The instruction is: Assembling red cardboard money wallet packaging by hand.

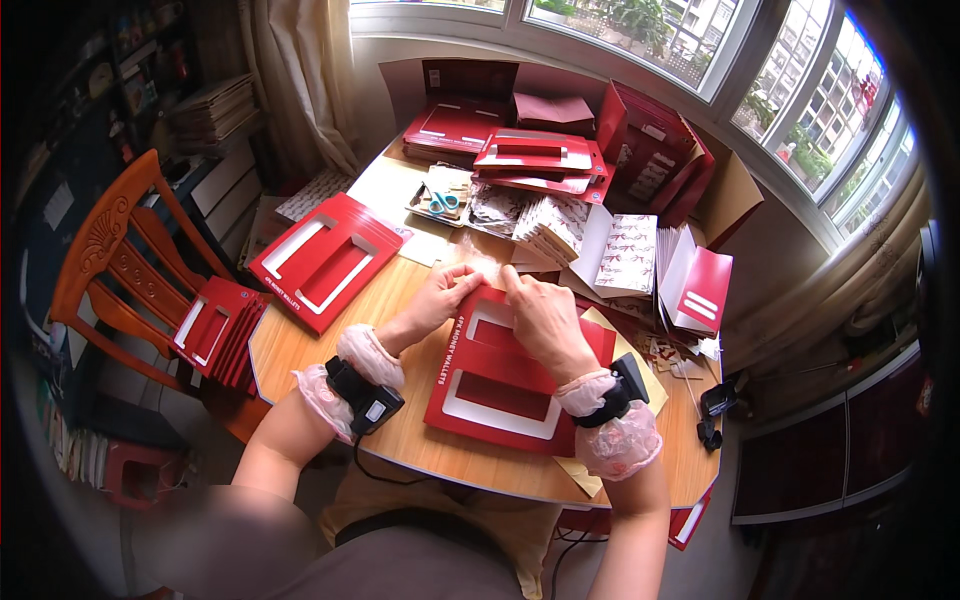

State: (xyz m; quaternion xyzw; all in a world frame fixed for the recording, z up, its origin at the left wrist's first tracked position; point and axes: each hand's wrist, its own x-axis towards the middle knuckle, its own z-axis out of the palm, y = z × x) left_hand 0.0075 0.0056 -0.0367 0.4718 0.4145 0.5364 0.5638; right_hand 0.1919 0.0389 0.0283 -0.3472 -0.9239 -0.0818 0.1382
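Observation:
A flat red cardboard box point(480, 362) with white-edged cutout panels lies in front of me on the wooden table. At its far edge my left hand point(436, 304) has thumb and fingers pinched together. Just to its right my right hand point(547, 325) is also closed, its fingertips near the box's far left corner and its palm over the box. A pale, see-through bit, perhaps thin film point(485, 266), shows between the fingertips; what exactly each hand grips is too small to tell. Both wrists wear frilled pink cuffs and black strapped devices.
On the left lie a larger red box point(330, 262) and, on the wooden chair point(125, 262), a stack of red boxes point(222, 330). Behind my hands are teal-handled scissors point(442, 203), stacked patterned wallets point(553, 228) and more red boxes point(535, 152). Black clips point(708, 434) lie at the right edge.

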